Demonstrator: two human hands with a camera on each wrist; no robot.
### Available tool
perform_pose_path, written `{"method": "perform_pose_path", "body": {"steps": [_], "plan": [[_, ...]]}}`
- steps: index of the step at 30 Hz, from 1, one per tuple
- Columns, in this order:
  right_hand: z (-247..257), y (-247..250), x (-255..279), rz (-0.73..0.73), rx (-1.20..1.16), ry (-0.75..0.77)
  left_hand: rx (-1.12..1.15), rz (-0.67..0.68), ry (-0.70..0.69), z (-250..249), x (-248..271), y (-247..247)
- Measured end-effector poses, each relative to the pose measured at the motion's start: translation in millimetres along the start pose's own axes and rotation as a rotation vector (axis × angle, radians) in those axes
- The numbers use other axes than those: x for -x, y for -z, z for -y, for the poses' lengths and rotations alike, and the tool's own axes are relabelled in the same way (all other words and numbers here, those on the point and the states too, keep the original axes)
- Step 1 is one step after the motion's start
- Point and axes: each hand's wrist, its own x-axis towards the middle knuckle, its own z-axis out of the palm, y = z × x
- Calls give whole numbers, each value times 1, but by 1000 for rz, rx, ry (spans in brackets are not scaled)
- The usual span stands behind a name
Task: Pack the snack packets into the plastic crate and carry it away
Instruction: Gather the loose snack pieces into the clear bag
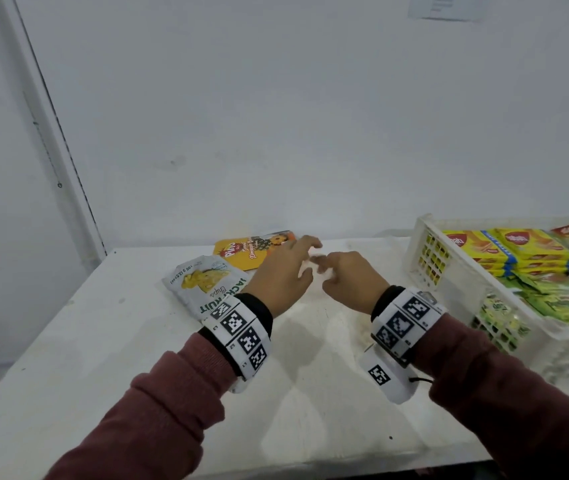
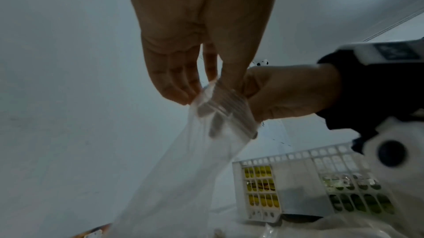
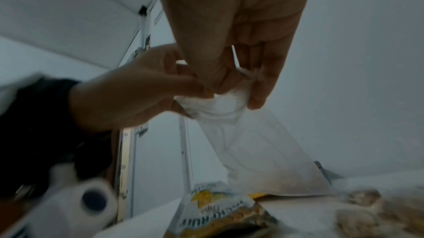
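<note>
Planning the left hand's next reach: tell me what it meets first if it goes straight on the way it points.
Likely the yellow pineapple packet, lying flat just beyond the left hand; depth is unclear, and the hand pinches a clear plastic bag.

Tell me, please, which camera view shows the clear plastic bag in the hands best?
The left wrist view: the clear plastic bag hangs pinched between left hand and right hand. The right wrist view shows it blurrier; the head view shows barely a glimpse.

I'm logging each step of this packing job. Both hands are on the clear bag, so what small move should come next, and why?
Probably carry the clear bag right, over the crate. Left hand and right hand both pinch its top, it hangs above the table, and the crate already holds packets.
</note>
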Motion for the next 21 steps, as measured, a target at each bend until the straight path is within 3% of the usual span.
{"method": "perform_pose_path", "body": {"steps": [3,7,9,12,14,16,21], "plan": [[-10,10,-15,-16,-155,-8,-22,15,-3,7,-2,-6],[-29,20,-41,89,-128,11,-85,-22,66,15,-20,-8],[-39,24,-52,107,-265,43,-148,-20,103,21,-32,-7],[-54,30,-69,12,-600,-20,-234,13,153,33,-51,-4],[-68,26,-83,-41,-685,-103,-267,37,179,38,-60,-3],[-81,13,-99,45,-546,-119,-284,51,208,43,-69,-4],[-82,-33,-118,501,87,11,-333,77,236,55,-84,-11]]}}
